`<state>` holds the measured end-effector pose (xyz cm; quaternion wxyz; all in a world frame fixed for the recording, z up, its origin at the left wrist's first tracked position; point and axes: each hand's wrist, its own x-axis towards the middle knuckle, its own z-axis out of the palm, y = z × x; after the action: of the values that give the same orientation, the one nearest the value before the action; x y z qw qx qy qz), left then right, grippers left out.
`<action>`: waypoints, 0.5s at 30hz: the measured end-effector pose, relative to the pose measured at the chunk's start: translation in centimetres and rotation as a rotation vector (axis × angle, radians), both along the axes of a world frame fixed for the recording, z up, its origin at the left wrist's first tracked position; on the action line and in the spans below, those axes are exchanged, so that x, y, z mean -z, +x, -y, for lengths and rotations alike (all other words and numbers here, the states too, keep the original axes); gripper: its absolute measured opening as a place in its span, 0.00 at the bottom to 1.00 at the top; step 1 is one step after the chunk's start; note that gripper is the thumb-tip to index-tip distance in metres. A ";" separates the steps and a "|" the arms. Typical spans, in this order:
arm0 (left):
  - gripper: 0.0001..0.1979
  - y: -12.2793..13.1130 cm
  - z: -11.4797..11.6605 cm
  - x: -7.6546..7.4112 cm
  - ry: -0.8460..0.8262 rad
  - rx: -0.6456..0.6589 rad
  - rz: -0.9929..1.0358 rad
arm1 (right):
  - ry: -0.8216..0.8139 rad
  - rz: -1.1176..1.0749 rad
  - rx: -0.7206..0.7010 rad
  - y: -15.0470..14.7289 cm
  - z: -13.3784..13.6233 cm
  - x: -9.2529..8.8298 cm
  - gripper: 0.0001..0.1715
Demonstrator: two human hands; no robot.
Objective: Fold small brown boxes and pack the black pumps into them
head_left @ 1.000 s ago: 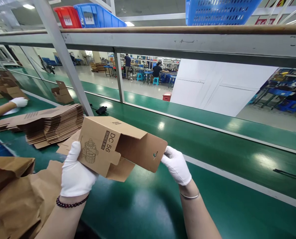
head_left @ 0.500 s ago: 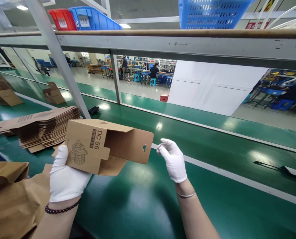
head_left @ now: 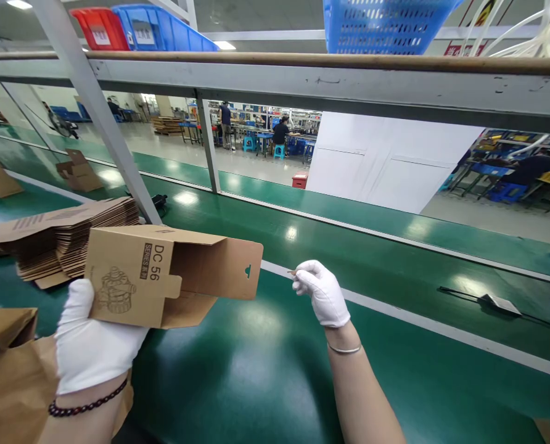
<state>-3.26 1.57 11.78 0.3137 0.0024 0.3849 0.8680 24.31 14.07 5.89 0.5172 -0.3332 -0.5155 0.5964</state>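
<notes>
My white-gloved left hand (head_left: 97,339) grips a brown cardboard box (head_left: 131,277) from below, thumb on its printed side. The box is tilted, its open end facing right, with a flap standing out that has a small cut-out hole. "DC 56" and a line drawing show on the printed side. To the right of the flap, apart from it, my gloved right hand (head_left: 319,293) is closed in a pinch. A tiny brown scrap (head_left: 292,272) pokes out from between its fingertips; it looks like cardboard, though most of it is hidden.
A stack of flattened cartons (head_left: 66,240) lies behind the box on the green belt (head_left: 256,382). A brown paper-lined container (head_left: 11,376) stands at lower left. A slanted metal post (head_left: 99,117) rises near the stack. A dark cable with a pale tag (head_left: 501,304) lies at right.
My left hand and the box have shifted left in view, widening the gap to my right hand. The brown scrap in my right fingertips shows more clearly. The tagged cable has slid left.
</notes>
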 end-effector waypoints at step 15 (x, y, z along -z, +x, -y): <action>0.19 0.9 -0.2 1.9 0.031 0.128 0.155 | 0.197 0.929 0.471 3.6 -3.8 1.5 0.33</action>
<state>-2.36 1.78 9.89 0.3972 -0.0356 0.3453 0.8496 27.92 17.90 4.35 0.3833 -0.6188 -0.6552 0.2024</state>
